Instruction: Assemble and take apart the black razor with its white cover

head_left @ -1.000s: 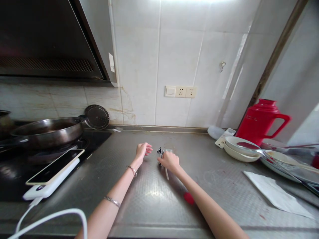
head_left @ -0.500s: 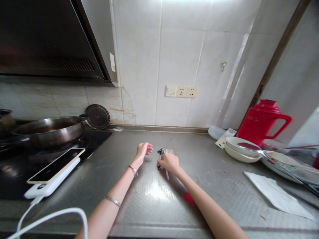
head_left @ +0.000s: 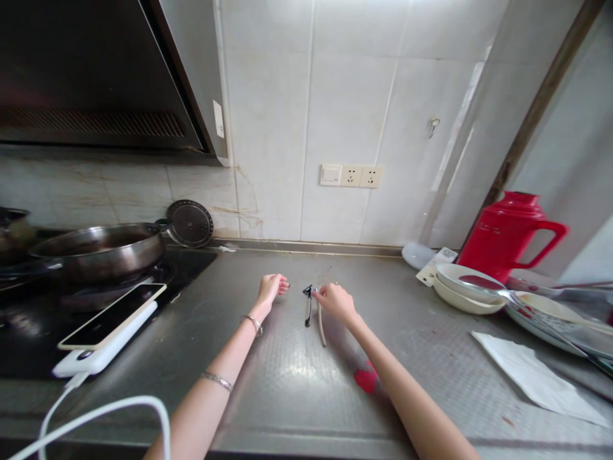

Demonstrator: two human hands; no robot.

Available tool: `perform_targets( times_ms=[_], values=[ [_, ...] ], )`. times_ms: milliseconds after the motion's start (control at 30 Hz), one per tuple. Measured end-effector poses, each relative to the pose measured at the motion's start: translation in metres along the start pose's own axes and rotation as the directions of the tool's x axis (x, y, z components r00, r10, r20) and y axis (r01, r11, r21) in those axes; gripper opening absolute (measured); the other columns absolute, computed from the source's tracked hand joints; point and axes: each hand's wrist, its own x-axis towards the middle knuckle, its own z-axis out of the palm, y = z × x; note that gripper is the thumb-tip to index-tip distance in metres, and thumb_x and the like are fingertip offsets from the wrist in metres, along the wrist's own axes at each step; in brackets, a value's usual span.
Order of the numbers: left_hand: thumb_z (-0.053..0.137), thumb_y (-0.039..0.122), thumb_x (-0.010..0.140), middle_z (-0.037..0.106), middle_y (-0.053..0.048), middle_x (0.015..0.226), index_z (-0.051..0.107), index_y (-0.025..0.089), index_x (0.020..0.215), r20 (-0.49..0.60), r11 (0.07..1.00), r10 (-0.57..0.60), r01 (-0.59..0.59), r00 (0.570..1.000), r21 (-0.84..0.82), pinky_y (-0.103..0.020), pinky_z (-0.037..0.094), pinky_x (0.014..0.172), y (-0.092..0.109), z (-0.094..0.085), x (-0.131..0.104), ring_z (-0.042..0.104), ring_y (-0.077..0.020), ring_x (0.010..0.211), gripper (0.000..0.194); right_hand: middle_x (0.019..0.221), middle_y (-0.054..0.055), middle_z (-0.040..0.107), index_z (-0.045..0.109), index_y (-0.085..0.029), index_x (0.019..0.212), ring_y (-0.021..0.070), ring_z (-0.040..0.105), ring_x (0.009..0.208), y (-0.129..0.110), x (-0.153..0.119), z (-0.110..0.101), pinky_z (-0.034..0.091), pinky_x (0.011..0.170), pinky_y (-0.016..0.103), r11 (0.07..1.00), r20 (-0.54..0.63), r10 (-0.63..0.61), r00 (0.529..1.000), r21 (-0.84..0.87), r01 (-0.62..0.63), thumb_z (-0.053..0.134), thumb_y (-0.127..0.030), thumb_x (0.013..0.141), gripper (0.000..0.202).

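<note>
My right hand [head_left: 337, 300] is over the middle of the steel counter with its fingers pinched at the top end of a slim, curved beige handle [head_left: 322, 327]. Whatever sits at that end is hidden under the fingers. Just left of it lies a small black T-shaped tool [head_left: 308, 308], like a razor or peeler, close to my right fingertips. My left hand [head_left: 272, 289] rests to the left of both, its fingers loosely bent and holding nothing. A blurred red patch [head_left: 366, 378] shows beside my right forearm.
At the left, a phone [head_left: 115, 316] lies on a white power bank [head_left: 105, 345], by a steel pan [head_left: 100, 252] on the hob. Bowls [head_left: 467, 300], a red thermos [head_left: 507, 233] and a white napkin [head_left: 531, 374] are at the right. Sockets [head_left: 351, 176] are on the wall.
My right hand has shifted slightly right and up, uncovering more of the black tool and the beige handle. Clear plastic that showed by the hand is out of sight. My left hand barely moved.
</note>
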Motion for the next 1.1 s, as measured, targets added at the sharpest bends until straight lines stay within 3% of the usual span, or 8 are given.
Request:
perform_targets(
  times_ms=[100,267,333,400,500,633,833,1100],
  values=[
    [0.053,0.021,0.069,0.066,-0.007,0.063,0.060,0.011,0.066,-0.006,0.998,0.039,-0.038,0.999,0.041,-0.021,0.047,0.055,-0.002,-0.004,0.006,0.059,-0.0113,0.053,0.012,0.085,0.007,0.068,0.069,-0.022,0.083,0.0204,0.063,0.081,0.025,0.013,-0.005,0.043,0.065,0.026,0.998,-0.047,0.034,0.998,0.054,-0.032,0.046,-0.045,0.080,0.032],
    [0.058,0.010,0.067,0.067,-0.008,0.076,0.063,0.014,0.071,0.001,0.881,0.246,-0.224,0.969,0.416,-0.026,0.046,0.072,-0.005,-0.013,0.017,0.062,-0.0162,0.075,0.008,0.090,0.005,0.067,0.068,-0.018,0.093,0.0165,0.060,0.084,0.066,0.035,0.004,0.042,0.074,0.024,0.960,-0.071,-0.135,0.988,0.236,0.148,0.053,-0.028,0.076,0.024],
    [0.059,0.012,0.070,0.066,-0.009,0.081,0.065,0.014,0.077,0.101,0.721,0.333,-0.322,0.938,0.613,-0.029,0.044,0.079,-0.007,-0.017,0.021,0.060,-0.0191,0.083,0.010,0.090,0.005,0.068,0.068,-0.016,0.094,0.0157,0.060,0.082,0.077,0.042,0.011,0.042,0.075,0.024,0.939,-0.087,-0.162,0.983,0.292,0.180,0.051,-0.024,0.076,0.025],
    [0.058,0.019,0.075,0.065,-0.011,0.088,0.066,0.014,0.087,0.244,0.495,0.389,-0.425,0.888,0.758,-0.033,0.042,0.083,-0.008,-0.021,0.025,0.057,-0.0224,0.091,0.015,0.089,0.006,0.068,0.068,-0.014,0.095,0.0154,0.060,0.080,0.084,0.046,0.016,0.043,0.075,0.024,0.932,-0.105,-0.152,0.983,0.315,0.177,0.049,-0.022,0.077,0.027],
    [0.055,0.024,0.080,0.062,-0.013,0.094,0.065,0.014,0.095,0.424,0.240,0.383,-0.532,0.821,0.812,-0.035,0.040,0.083,-0.010,-0.026,0.029,0.052,-0.0254,0.097,0.021,0.091,0.006,0.068,0.068,-0.014,0.095,0.0154,0.060,0.080,0.088,0.051,0.020,0.042,0.075,0.024,0.934,-0.125,-0.143,0.982,0.310,0.175,0.046,-0.021,0.078,0.029],
    [0.048,0.022,0.084,0.060,-0.011,0.093,0.066,0.017,0.097,0.541,0.044,0.374,-0.597,0.753,0.801,-0.032,0.039,0.081,-0.008,-0.029,0.033,0.049,-0.0226,0.094,0.023,0.093,0.006,0.068,0.068,-0.015,0.094,0.0162,0.060,0.084,0.088,0.052,0.022,0.042,0.077,0.024,0.939,-0.137,-0.160,0.978,0.285,0.193,0.045,-0.020,0.078,0.029],
    [0.046,0.023,0.086,0.059,-0.009,0.087,0.071,0.020,0.091,0.671,-0.074,0.371,-0.700,0.642,0.710,-0.029,0.039,0.077,-0.007,-0.030,0.044,0.048,-0.0201,0.089,0.025,0.090,0.007,0.069,0.069,-0.014,0.092,0.0154,0.060,0.079,0.085,0.051,0.020,0.043,0.075,0.024,0.924,-0.155,-0.173,0.973,0.316,0.215,0.044,-0.018,0.075,0.030],
    [0.047,0.022,0.086,0.058,-0.010,0.077,0.071,0.017,0.075,0.730,-0.132,0.340,-0.738,0.593,0.662,-0.028,0.038,0.071,-0.009,-0.031,0.050,0.048,-0.0196,0.083,0.027,0.089,0.007,0.069,0.069,-0.013,0.090,0.0160,0.061,0.078,0.082,0.051,0.018,0.043,0.074,0.024,0.916,-0.158,-0.175,0.972,0.337,0.219,0.045,-0.017,0.074,0.030]
  ],
)
